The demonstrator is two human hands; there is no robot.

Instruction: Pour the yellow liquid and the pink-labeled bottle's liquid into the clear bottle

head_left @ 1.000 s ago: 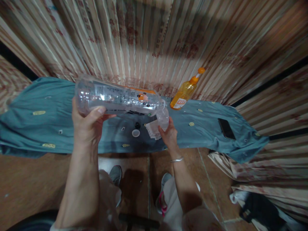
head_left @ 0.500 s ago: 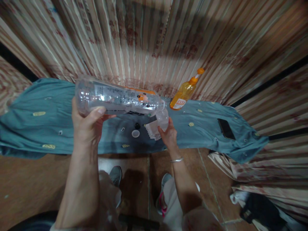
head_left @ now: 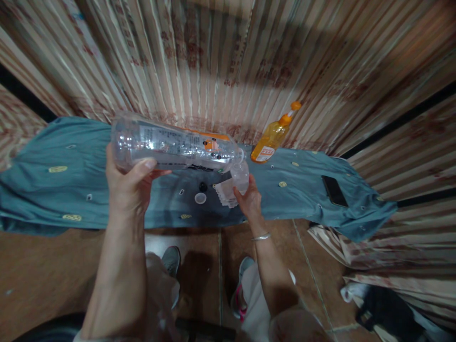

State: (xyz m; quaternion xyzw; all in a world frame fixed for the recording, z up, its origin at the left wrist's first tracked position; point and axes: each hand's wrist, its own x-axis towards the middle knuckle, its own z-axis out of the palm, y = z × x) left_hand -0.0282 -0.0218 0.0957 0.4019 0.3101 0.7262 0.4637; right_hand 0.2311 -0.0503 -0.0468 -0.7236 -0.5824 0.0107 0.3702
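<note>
My left hand (head_left: 130, 183) is wrapped round the base end of a large clear plastic bottle (head_left: 167, 145) with an orange-marked label. The bottle lies almost level in the air, its neck towards the right and slightly down. Its mouth meets the top of a small translucent container (head_left: 241, 175), which my right hand (head_left: 249, 199) grips from the right. Whether liquid is flowing between them I cannot make out. Below, on the cloth, are a white round lid (head_left: 200, 198), a small black cap (head_left: 203, 186) and a pale scallop-edged paper or cloth (head_left: 225, 194), partly behind the container.
An orange pump bottle (head_left: 270, 140) stands at the back of the teal cloth-covered table (head_left: 306, 175). A black phone (head_left: 334, 191) lies to the right. Striped curtains (head_left: 213, 57) hang close behind, and dark bars cross both sides.
Almost nothing differs. Both hands hold the bottle and the small container in nearly the same place; the container has shifted very slightly left.
</note>
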